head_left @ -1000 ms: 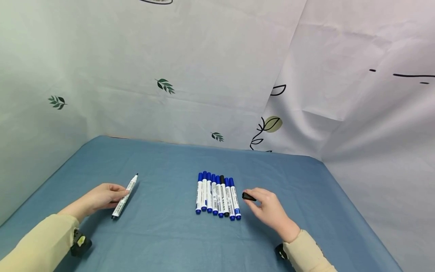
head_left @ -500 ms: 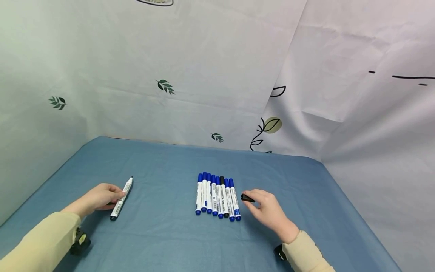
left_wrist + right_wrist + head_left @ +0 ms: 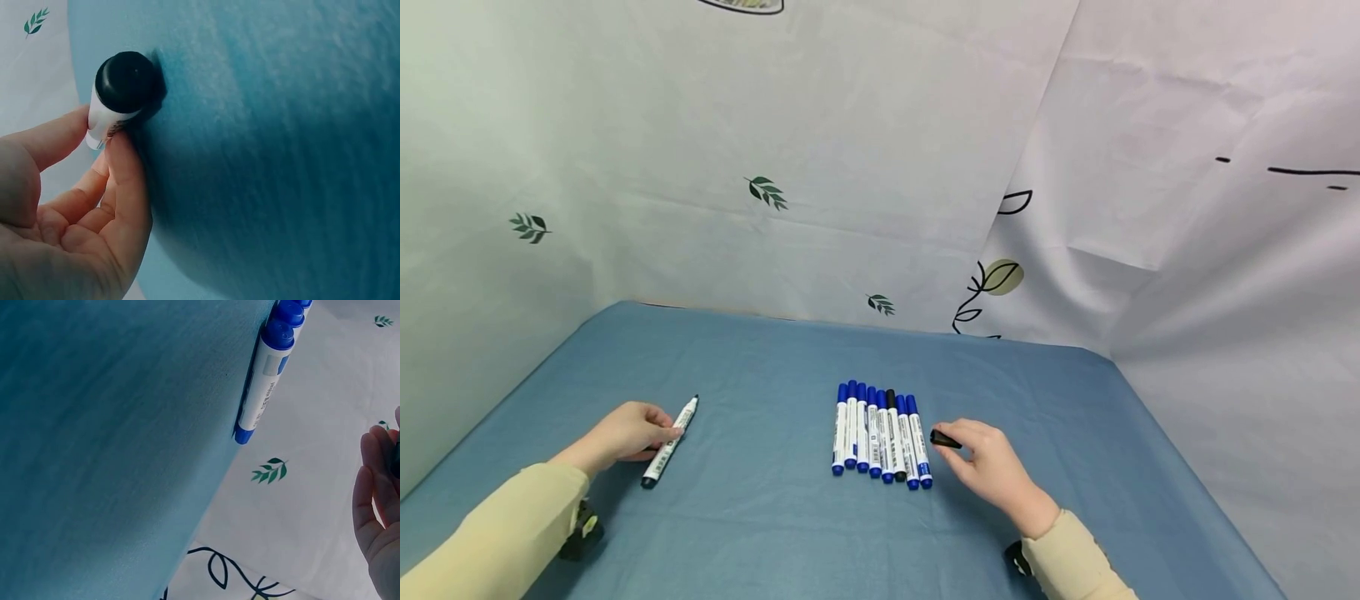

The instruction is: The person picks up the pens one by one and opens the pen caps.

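Observation:
My left hand (image 3: 625,435) pinches a white whiteboard marker (image 3: 672,442) between thumb and fingers at the left of the table. Its cap is off, and the thin dark tip points away to the upper right. In the left wrist view, the marker's black rear end (image 3: 128,81) faces the camera, close over the cloth. On the right, my right hand (image 3: 992,462) holds a black marker cap (image 3: 946,439) between thumb and fingertips, its hollow end turned left. The right wrist view catches only part of that hand (image 3: 381,512) at its edge.
Several capped whiteboard markers (image 3: 874,433) lie side by side in a row mid-table, just left of my right hand; all are blue except one black. A blue cloth (image 3: 760,533) covers the table. Behind it hangs a white curtain (image 3: 865,167) with leaf prints.
My left hand has shifted the marker slightly, first left, then a little back to the right, its tip lowering nearer to me. The right hand with the cap stays almost still.

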`<state>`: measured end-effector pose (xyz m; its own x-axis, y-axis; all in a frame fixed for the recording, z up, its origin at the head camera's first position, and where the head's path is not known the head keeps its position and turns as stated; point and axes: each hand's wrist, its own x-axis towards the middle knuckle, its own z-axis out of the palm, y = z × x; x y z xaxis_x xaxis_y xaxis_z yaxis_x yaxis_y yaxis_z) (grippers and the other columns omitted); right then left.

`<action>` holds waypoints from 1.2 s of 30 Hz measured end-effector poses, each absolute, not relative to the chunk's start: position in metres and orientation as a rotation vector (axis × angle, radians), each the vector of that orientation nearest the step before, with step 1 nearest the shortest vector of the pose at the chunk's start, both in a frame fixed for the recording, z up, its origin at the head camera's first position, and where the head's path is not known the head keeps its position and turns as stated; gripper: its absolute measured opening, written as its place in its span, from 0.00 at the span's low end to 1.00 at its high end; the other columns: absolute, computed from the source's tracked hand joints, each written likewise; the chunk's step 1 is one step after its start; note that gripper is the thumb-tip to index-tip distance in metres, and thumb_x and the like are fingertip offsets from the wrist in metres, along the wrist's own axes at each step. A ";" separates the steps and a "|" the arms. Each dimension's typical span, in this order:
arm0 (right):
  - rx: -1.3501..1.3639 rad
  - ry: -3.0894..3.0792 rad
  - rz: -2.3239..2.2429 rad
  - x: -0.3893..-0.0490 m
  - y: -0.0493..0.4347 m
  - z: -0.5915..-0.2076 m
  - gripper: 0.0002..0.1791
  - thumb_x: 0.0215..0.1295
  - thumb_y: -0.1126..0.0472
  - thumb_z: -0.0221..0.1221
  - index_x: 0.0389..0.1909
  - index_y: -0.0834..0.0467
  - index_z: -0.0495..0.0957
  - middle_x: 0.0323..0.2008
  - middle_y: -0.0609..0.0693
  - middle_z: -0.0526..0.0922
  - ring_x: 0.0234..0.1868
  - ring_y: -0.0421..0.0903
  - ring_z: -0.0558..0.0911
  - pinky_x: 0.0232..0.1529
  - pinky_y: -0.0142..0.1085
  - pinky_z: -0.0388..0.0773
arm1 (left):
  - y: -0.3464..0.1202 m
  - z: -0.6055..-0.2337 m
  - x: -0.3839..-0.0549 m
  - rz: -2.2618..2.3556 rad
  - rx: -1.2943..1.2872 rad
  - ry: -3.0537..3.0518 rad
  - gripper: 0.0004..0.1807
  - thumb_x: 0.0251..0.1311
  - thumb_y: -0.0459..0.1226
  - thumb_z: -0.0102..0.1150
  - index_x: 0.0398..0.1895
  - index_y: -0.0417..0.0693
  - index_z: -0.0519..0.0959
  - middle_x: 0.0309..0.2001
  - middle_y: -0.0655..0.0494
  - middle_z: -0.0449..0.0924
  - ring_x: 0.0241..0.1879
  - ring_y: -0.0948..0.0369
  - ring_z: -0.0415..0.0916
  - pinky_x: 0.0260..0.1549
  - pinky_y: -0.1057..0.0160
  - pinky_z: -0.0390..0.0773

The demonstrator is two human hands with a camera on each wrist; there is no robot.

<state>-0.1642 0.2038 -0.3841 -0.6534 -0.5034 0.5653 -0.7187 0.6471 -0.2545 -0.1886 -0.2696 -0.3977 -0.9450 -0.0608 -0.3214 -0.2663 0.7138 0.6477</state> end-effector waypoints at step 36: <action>0.990 -2.463 0.704 -0.164 0.204 -0.386 0.12 0.53 0.68 0.67 0.40 0.63 0.83 0.31 0.50 0.84 0.29 0.39 0.80 0.23 0.30 0.76 | -0.268 -0.391 -0.188 1.015 -0.277 2.714 0.16 0.60 0.37 0.60 0.38 0.29 0.74 0.34 0.41 0.76 0.34 0.56 0.76 0.31 0.59 0.81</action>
<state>-0.1641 0.2039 -0.3865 -0.6730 -0.5228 0.5232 -0.7202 0.6241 -0.3030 -0.1877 -0.2679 -0.3910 -0.9557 -0.0957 -0.2785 -0.2549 0.7422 0.6198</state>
